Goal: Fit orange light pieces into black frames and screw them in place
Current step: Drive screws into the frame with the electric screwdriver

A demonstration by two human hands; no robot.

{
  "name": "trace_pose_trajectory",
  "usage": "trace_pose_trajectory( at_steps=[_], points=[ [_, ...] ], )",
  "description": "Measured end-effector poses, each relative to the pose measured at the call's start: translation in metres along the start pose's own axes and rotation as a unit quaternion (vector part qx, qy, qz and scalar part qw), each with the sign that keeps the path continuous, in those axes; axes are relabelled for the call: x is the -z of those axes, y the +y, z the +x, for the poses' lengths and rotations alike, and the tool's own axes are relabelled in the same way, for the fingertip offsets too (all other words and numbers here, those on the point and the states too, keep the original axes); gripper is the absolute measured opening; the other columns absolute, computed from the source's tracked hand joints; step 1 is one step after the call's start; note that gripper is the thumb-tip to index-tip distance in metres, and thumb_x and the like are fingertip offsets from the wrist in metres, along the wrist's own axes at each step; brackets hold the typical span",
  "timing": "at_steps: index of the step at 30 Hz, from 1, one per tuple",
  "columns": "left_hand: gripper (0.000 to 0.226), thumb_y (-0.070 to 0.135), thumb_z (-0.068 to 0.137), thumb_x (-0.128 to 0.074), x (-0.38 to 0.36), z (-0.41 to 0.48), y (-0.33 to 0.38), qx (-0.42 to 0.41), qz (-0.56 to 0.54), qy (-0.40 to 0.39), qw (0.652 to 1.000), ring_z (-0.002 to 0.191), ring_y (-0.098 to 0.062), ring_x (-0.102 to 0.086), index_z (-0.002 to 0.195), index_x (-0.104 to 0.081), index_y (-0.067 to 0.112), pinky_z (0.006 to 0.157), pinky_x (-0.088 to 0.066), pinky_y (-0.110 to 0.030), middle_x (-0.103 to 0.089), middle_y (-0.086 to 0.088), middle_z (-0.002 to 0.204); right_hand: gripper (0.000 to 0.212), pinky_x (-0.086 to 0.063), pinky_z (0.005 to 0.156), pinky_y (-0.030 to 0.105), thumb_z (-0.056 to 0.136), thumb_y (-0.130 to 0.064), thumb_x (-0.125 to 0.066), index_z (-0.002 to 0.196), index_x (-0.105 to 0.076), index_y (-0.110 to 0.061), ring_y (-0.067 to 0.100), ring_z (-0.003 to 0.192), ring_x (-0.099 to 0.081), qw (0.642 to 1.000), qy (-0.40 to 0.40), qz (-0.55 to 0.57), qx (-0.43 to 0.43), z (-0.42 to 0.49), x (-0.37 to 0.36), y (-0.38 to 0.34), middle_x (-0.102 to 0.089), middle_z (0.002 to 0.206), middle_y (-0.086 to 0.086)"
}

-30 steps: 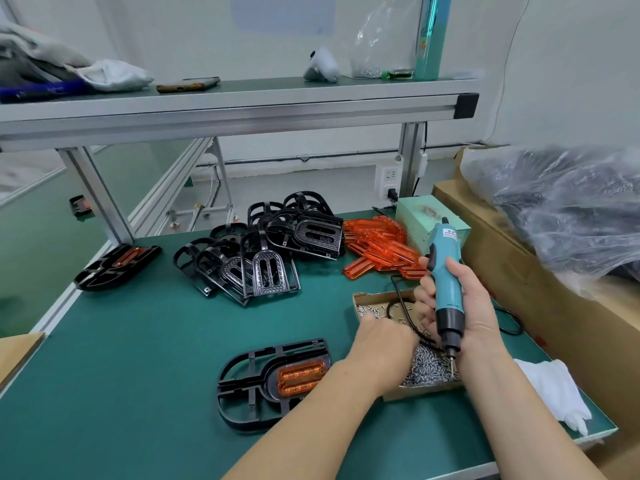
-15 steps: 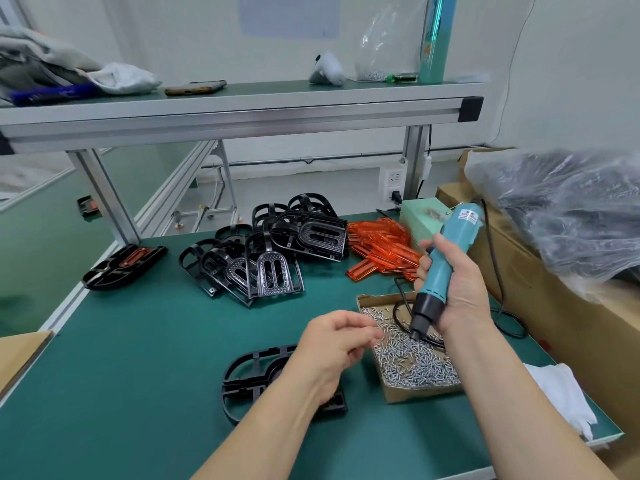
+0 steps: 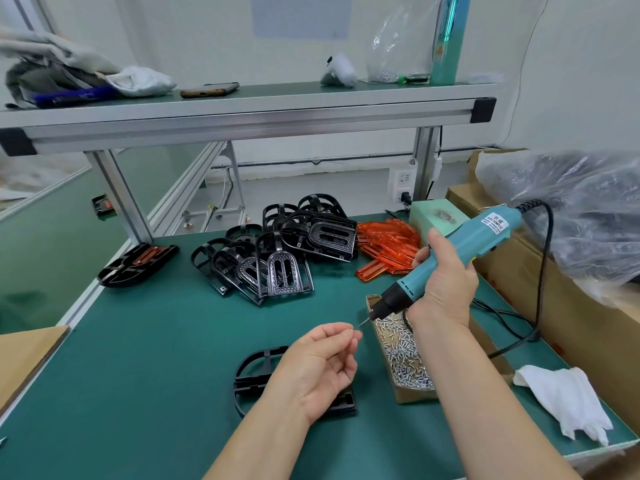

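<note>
Orange light pieces (image 3: 388,249) lie heaped at the far side of the tabletop (image 3: 156,341). They look light, stiff and slick, so I'd lift one by its long edges. The black frame (image 3: 254,372) lies half under my left hand (image 3: 318,368), whose fingers (image 3: 341,336) pinch what I take for a screw (image 3: 351,330). My right hand (image 3: 446,285) grips the screwdriver (image 3: 460,251). The screw box (image 3: 405,355) and cord (image 3: 543,271) crowd the right.

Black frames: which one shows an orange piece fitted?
The lone frame at far left, beside the shelf leg. The pile shows no orange inside, and the left hand covers the near frame at its middle.
</note>
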State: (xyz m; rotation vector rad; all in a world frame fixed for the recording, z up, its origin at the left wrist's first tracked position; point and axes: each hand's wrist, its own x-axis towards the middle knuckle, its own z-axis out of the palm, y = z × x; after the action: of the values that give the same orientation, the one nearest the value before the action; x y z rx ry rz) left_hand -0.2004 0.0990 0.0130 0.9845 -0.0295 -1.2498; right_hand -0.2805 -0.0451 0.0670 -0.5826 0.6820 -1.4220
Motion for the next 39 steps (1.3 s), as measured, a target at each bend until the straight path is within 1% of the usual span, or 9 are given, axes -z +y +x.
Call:
trace_pose_trajectory(
  at_steps=[9, 20, 22, 26, 29, 31, 34, 36, 39],
  points=[
    [0.015, -0.007, 0.078, -0.066, -0.005, -0.001, -0.004, -0.013, -0.016, 0.009, 1.0, 0.064, -0.013, -0.068, 0.087, -0.066, 0.005, 0.062, -0.05, -0.026, -0.074, -0.015, 0.087, 0.025, -0.049, 0.054, 0.02, 0.087, -0.015, -0.076, 0.1, -0.055, -0.015, 0.004, 0.052, -0.055, 1.0, -0.004, -0.002, 0.01, -0.004, 0.0, 0.003, -0.059, 0.055, -0.012],
    [0.028, -0.01, 0.081, -0.069, -0.008, -0.005, -0.016, -0.222, 0.12, 0.066, 0.965, 0.071, -0.016, -0.065, 0.067, -0.071, 0.014, 0.07, -0.046, -0.028, -0.072, -0.01, 0.076, 0.024, -0.049, 0.055, 0.02, 0.085, -0.021, -0.077, 0.097, -0.055, -0.018, 0.003, 0.052, -0.056, 0.999, 0.033, -0.022, 0.005, -0.004, 0.003, 0.015, -0.058, 0.054, -0.013],
    [0.025, -0.006, 0.081, -0.072, -0.004, -0.007, -0.013, -0.239, 0.187, 0.067, 0.95, 0.074, -0.016, -0.066, 0.072, -0.073, 0.018, 0.074, -0.048, -0.03, -0.074, -0.006, 0.078, 0.024, -0.049, 0.053, 0.019, 0.085, -0.021, -0.077, 0.097, -0.056, -0.018, 0.003, 0.052, -0.056, 0.999, 0.036, -0.024, 0.0, -0.005, 0.003, 0.017, -0.058, 0.054, -0.012],
    [0.043, 0.006, 0.082, -0.076, 0.016, -0.01, 0.009, -0.253, 0.323, 0.049, 0.911, 0.091, -0.011, -0.07, 0.113, -0.067, 0.034, 0.078, -0.052, -0.019, -0.076, 0.006, 0.096, 0.023, -0.05, 0.055, 0.02, 0.085, -0.019, -0.077, 0.095, -0.057, -0.017, 0.003, 0.052, -0.057, 1.0, 0.021, -0.02, -0.007, -0.01, 0.003, 0.019, -0.059, 0.053, -0.013],
    [0.047, 0.021, 0.084, -0.077, 0.038, -0.014, 0.031, -0.296, 0.449, 0.091, 0.838, 0.106, -0.005, -0.063, 0.124, -0.061, 0.037, 0.096, -0.047, -0.032, -0.073, 0.013, 0.107, 0.02, -0.048, 0.056, 0.022, 0.087, -0.016, -0.076, 0.091, -0.056, -0.018, 0.004, 0.051, -0.054, 0.999, 0.003, -0.034, 0.009, -0.014, 0.003, 0.021, -0.058, 0.054, -0.01],
    [0.061, 0.045, 0.079, -0.077, 0.054, -0.015, 0.042, -0.285, 0.618, 0.097, 0.726, 0.128, -0.006, -0.048, 0.135, -0.054, 0.036, 0.11, -0.037, -0.035, -0.06, 0.017, 0.131, 0.021, -0.047, 0.058, 0.024, 0.088, -0.016, -0.075, 0.088, -0.055, -0.018, 0.006, 0.052, -0.052, 0.998, -0.011, -0.055, 0.025, -0.019, 0.003, 0.025, -0.056, 0.056, -0.007],
    [0.119, 0.086, 0.056, -0.058, 0.07, -0.014, 0.042, -0.167, 0.804, 0.027, 0.57, 0.151, -0.015, -0.01, 0.155, -0.021, 0.032, 0.123, -0.011, -0.043, -0.022, 0.014, 0.161, 0.021, -0.046, 0.059, 0.027, 0.086, -0.02, -0.076, 0.088, -0.055, -0.015, 0.008, 0.053, -0.052, 0.995, -0.046, -0.077, 0.045, -0.026, 0.003, 0.033, -0.056, 0.058, -0.006],
    [0.131, 0.091, 0.049, -0.053, 0.076, -0.01, 0.034, -0.129, 0.839, 0.011, 0.529, 0.152, -0.016, 0.002, 0.157, -0.008, 0.031, 0.123, 0.0, -0.048, -0.008, 0.013, 0.164, 0.023, -0.046, 0.058, 0.028, 0.083, -0.023, -0.076, 0.089, -0.055, -0.015, 0.008, 0.053, -0.052, 0.991, -0.071, -0.092, 0.059, -0.03, 0.002, 0.038, -0.056, 0.058, -0.007],
    [0.127, 0.088, 0.052, -0.057, 0.081, -0.003, 0.025, -0.136, 0.848, 0.019, 0.512, 0.151, -0.016, -0.005, 0.156, -0.012, 0.03, 0.122, 0.003, -0.05, -0.013, 0.013, 0.163, 0.024, -0.046, 0.056, 0.026, 0.078, -0.027, -0.077, 0.087, -0.058, -0.016, 0.008, 0.053, -0.052, 0.985, -0.1, -0.114, 0.085, -0.035, -0.001, 0.044, -0.056, 0.058, -0.009]
  ],
)
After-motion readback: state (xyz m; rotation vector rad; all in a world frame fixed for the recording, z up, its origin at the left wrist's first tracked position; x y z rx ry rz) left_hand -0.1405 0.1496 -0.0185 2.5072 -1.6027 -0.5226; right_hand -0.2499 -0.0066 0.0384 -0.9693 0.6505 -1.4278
